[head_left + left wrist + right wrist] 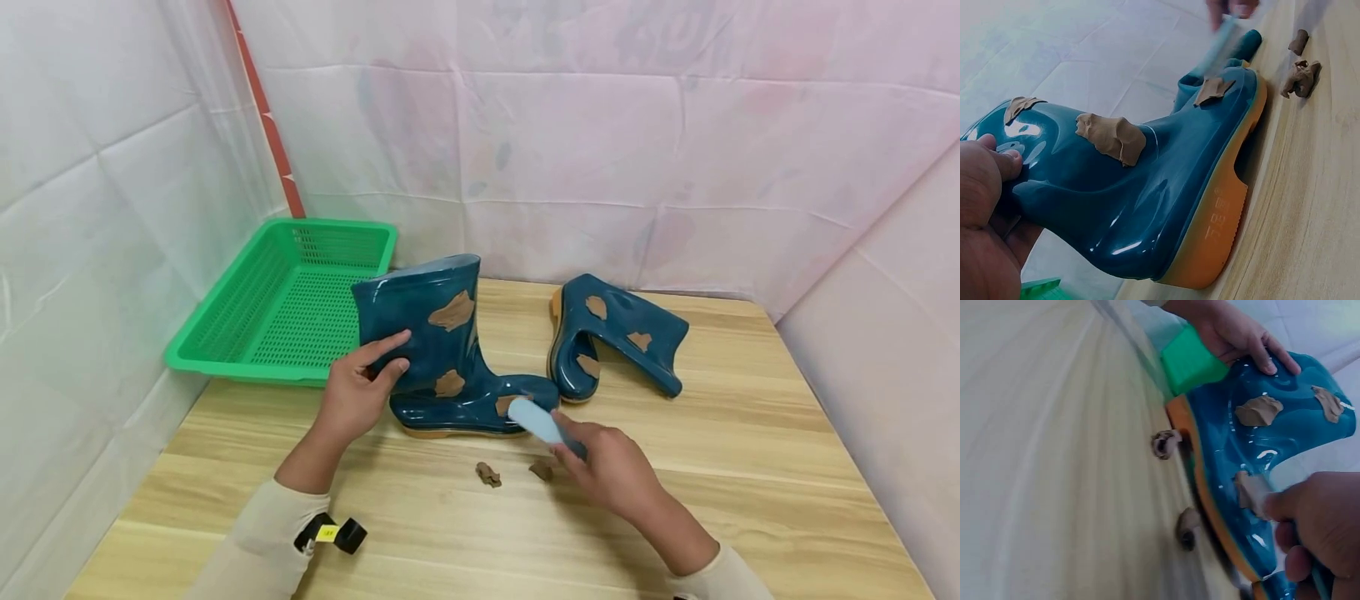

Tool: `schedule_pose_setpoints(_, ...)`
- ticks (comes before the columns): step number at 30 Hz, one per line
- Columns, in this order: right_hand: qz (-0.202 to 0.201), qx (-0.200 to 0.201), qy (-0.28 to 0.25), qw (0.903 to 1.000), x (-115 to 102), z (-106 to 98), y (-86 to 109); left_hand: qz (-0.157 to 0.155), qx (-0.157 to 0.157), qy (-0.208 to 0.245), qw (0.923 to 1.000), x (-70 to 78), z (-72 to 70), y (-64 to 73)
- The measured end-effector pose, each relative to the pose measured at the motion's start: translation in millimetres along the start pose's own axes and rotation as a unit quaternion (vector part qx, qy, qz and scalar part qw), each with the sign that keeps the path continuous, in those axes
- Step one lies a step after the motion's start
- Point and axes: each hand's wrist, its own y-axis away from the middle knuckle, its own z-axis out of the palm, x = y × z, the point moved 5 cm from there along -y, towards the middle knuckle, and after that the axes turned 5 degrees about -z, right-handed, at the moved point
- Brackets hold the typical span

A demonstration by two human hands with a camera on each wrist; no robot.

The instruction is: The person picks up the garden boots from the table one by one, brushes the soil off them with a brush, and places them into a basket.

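Observation:
A dark teal rubber boot [420,333] with an orange sole stands upright on the table, its toe pointing right. Brown clay-like patches cling to its shaft, ankle and toe. My left hand [356,392] grips the back of the shaft, thumb and forefinger on the near side. In my right hand [611,467] is a pale blue scraper [534,419], its blade at the toe patch [1213,90]; it is blurred in both wrist views. Two loose brown lumps, a crumpled one [488,475] and a smaller one [541,471], lie on the table before the boot.
A second teal boot [626,312], also with brown patches, lies on its side just beyond the first one's toe. The green plastic basket [255,365] sits at the back left. White sheeting [562,150] encloses the wooden table [750,467] at the back and sides.

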Motion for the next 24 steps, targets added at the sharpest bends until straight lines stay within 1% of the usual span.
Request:
schedule_pose_setpoints(2,0.006,0.030,-0.006,0.9995,1.3,-4.6,-2.8,0.003,0.002,0.002,1.0000,0.0,-0.1,0.9)
schedule_pose_setpoints(3,0.014,0.038,-0.008,0.9991,2.5,-5.4,-4.0,0.003,0.002,0.003,1.0000,0.0,0.1,1.3)
schedule_pose_setpoints(5,0.029,0.037,-0.007,0.9989,5.0,-4.0,-5.2,0.002,0.002,0.007,1.0000,0.6,0.6,2.3)
schedule_pose_setpoints(8,0.050,0.011,-0.007,0.9986,7.4,1.6,-2.4,-0.003,-0.001,0.014,0.9999,1.0,2.1,3.1)
schedule_pose_setpoints(11,0.057,-0.031,-0.009,0.9979,6.9,8.3,2.4,-0.006,-0.003,0.017,0.9998,1.0,3.0,3.3)
schedule_pose_setpoints(13,0.052,-0.056,-0.017,0.9969,5.2,11.0,4.8,-0.004,-0.001,0.016,0.9999,0.8,2.9,3.3)
schedule_pose_setpoints(15,0.040,-0.066,-0.024,0.9967,3.3,10.9,5.5,-0.001,0.001,0.014,0.9999,0.8,2.3,3.6)
schedule_pose_setpoints(16,0.038,-0.061,-0.031,0.9969,2.9,9.2,5.3,0.000,0.002,0.014,0.9999,0.5,2.0,3.7)
schedule_pose_setpoints(17,0.033,-0.046,-0.034,0.9978,2.6,6.2,4.6,0.001,0.002,0.015,0.9999,0.3,1.7,3.9)
schedule_pose_setpoints(20,0.026,0.016,-0.030,0.9991,3.4,-4.4,0.9,0.001,0.001,0.020,0.9998,-0.5,1.3,4.3)
schedule_pose_setpoints(21,0.030,0.030,-0.031,0.9986,4.1,-6.6,-0.2,0.000,0.002,0.021,0.9998,-0.7,1.2,4.6)
schedule_pose_setpoints(23,0.039,0.033,-0.027,0.9983,5.3,-6.8,-1.9,-0.003,0.002,0.023,0.9997,-1.0,1.3,5.3)
schedule_pose_setpoints(24,0.045,0.021,-0.024,0.9985,5.7,-4.8,-2.2,-0.005,0.002,0.023,0.9997,-0.9,1.4,5.7)
